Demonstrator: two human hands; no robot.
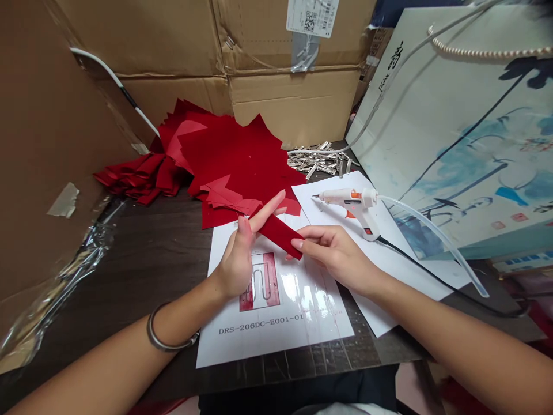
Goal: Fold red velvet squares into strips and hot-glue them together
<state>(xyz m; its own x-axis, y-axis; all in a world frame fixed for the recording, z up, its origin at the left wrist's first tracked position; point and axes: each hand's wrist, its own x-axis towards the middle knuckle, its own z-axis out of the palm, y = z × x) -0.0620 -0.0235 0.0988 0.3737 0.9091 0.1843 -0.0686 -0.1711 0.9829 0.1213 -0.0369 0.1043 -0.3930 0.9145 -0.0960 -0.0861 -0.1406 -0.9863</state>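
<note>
A folded strip of red velvety fabric [283, 235] slants above the white printed sheet. My right hand [330, 248] pinches its lower right end between thumb and fingers. At the strip's upper left end is my left hand [239, 251], its fingers stretched out and its thumb raised apart. The strip touches the left fingers, and part of them is hidden by it. Beneath both hands lies the printed sheet [276, 346] with a picture and a code. Just beyond them, red fabric pieces [242, 150] with zigzag edges are heaped.
A white hot glue gun [352, 202] lies on paper at the right, with a glue stick [449, 245] and a black cord behind it. Metal clips [319, 158] are piled at the back. Cardboard boxes [294, 104] wall the back and left; a painted panel [466, 127] leans at right.
</note>
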